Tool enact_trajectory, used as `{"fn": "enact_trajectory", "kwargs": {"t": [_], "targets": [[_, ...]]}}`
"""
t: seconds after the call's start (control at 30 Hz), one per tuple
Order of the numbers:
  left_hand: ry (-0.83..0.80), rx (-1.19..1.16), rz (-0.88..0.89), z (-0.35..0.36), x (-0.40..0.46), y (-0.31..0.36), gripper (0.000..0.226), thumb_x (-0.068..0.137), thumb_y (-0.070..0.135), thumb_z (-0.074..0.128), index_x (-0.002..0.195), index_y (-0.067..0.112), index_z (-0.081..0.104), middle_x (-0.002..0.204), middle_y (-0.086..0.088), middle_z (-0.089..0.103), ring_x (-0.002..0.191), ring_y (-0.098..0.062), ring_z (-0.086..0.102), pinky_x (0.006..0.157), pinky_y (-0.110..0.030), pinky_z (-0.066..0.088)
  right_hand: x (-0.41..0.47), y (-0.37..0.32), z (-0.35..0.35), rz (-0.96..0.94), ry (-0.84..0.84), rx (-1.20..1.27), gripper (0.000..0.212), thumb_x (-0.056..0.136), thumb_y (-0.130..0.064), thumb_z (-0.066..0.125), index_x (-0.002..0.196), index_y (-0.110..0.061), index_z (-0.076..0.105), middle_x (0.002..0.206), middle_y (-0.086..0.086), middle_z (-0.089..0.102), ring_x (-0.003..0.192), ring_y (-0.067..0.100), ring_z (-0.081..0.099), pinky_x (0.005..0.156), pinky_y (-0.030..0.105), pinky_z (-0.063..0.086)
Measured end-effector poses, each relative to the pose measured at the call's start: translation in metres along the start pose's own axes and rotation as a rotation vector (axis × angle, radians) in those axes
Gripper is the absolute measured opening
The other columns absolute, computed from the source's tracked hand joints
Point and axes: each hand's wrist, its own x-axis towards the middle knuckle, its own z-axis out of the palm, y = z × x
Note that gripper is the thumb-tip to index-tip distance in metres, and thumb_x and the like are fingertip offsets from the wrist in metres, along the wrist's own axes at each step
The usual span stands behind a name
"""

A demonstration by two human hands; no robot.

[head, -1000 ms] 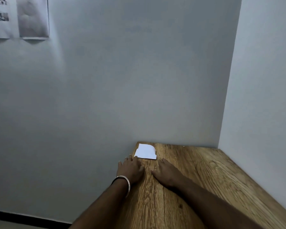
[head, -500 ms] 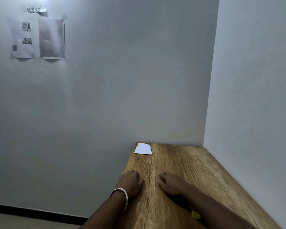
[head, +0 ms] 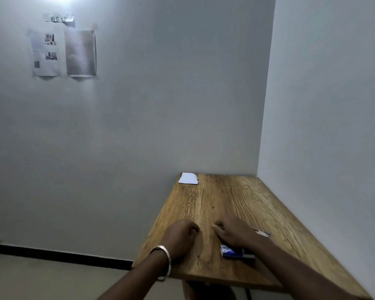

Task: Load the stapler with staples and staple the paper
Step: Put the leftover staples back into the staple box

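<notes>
A small white paper [head: 188,178] lies at the far left corner of the wooden table [head: 232,200]. A blue box [head: 231,252] with a dark end lies near the front edge, partly under my right wrist. Beyond that wrist a slim red-and-white object [head: 262,233] pokes out; I cannot tell what it is. My left hand [head: 180,234], a metal bangle on its wrist, rests on the table by the left edge with fingers curled into a fist, holding nothing. My right hand [head: 233,232] rests beside it, fingers curled under, also holding nothing. No stapler is plainly visible.
The table stands in a corner, with a grey wall on the right and another behind. Printed sheets [head: 63,53] are taped high on the back wall. To the left of the table's edge is open floor with a black skirting line [head: 63,255].
Both hands have drawn back from near the paper toward the front edge, and their fingers have gone from flat to curled. The blue box has come into view.
</notes>
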Motion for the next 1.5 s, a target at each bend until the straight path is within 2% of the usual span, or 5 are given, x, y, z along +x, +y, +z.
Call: {"fn": "enact_trajectory", "kwargs": {"t": [0.27,0.47,0.57,1.33,1.5], "targets": [[-0.04,-0.072,0.168,0.003,-0.024,0.028,0.037,0.094,0.05,0.049,0.117,0.028,0.068,0.114,0.009,0.068,0.097,-0.004,0.058,0.084,-0.025,0.049,-0.045,-0.006,-0.004,-0.049,0.075,0.082,0.034,0.1,-0.034,0.048,0.073,-0.016,0.057,0.079,0.003,0.064,0.074,0.019,0.059,0.074,0.042,0.047],[-0.095,-0.011,0.245,0.013,-0.024,0.04,0.061,0.08,0.069,0.054,0.126,0.031,0.06,0.116,0.008,0.06,0.098,-0.006,0.054,0.083,-0.025,0.049,-0.081,0.013,-0.001,-0.049,0.274,0.23,0.03,0.096,-0.031,0.059,0.121,-0.02,0.071,0.12,-0.01,0.067,0.11,0.0,0.058,0.089,0.004,0.038],[-0.1,-0.023,0.298,0.018,-0.021,0.045,0.053,0.082,0.06,0.061,0.126,0.03,0.061,0.117,0.007,0.06,0.1,-0.007,0.055,0.085,-0.028,0.05,-0.1,0.029,0.0,-0.021,0.289,0.197,0.04,0.09,-0.032,0.069,0.128,-0.019,0.068,0.131,-0.009,0.063,0.123,0.004,0.056,0.097,0.008,0.035],[-0.113,-0.15,0.246,0.028,-0.016,0.038,0.045,0.084,0.052,0.065,0.127,0.038,0.058,0.11,0.024,0.052,0.098,0.006,0.052,0.085,-0.017,0.05,-0.092,0.089,-0.029,0.22,0.443,0.338,0.027,0.09,-0.012,0.071,0.114,-0.024,0.074,0.11,-0.009,0.072,0.091,-0.003,0.063,0.071,0.008,0.047],[-0.119,-0.162,0.233,0.028,-0.015,0.037,0.043,0.084,0.05,0.067,0.124,0.038,0.061,0.11,0.025,0.053,0.098,0.006,0.053,0.086,-0.018,0.05,-0.071,0.125,-0.039,0.227,0.163,0.147,0.042,0.094,-0.007,0.065,0.132,-0.024,0.064,0.123,0.0,0.064,0.095,0.004,0.058,0.074,0.009,0.045]]}}
